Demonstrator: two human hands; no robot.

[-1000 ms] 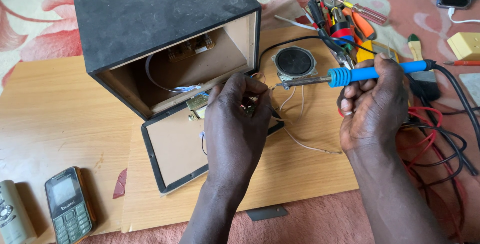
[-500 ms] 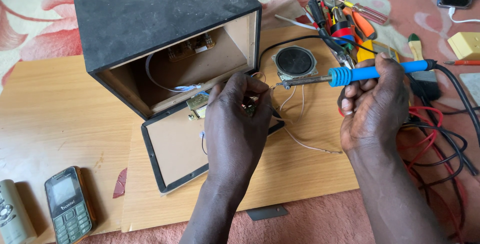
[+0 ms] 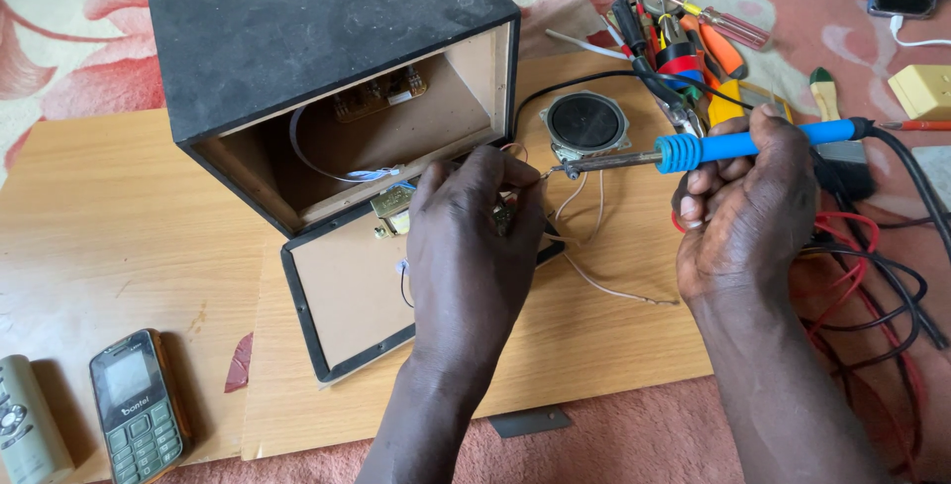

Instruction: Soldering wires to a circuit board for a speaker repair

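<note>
Right hand [image 3: 743, 212] wrapped tight around the blue grip of the soldering iron [image 3: 693, 152], metal tip pointing toward 9 o'clock, ending just beside the left fingertips. Left hand [image 3: 471, 236] pinched shut on thin wires [image 3: 584, 246] at the edge of the panel [image 3: 342, 296]; what exactly sits between the fingers is hidden by the hand.

Open black speaker box [image 3: 327, 68] at 11 o'clock of the left hand, circuit board and white ribbon inside. Small round speaker [image 3: 586, 122] at 12 o'clock of the iron tip, near but apart. Tool pile [image 3: 674, 33] at 1 o'clock. Red and black cables [image 3: 872, 276] at 3 o'clock, under the right wrist. Two phones [image 3: 134, 405] at 8 o'clock on the wood board [image 3: 89, 226].

Judgement: soldering a wire joint. To do it well, hold the wire still with the left pinch, keep fingertips off the hot tip, touch tip to joint flat, not just the point, let the joint heat briefly. Watch the iron cord, which runs through the loose cables and could drag the tip off. Keep the shaft clear of the pale wire insulation lying under it.
</note>
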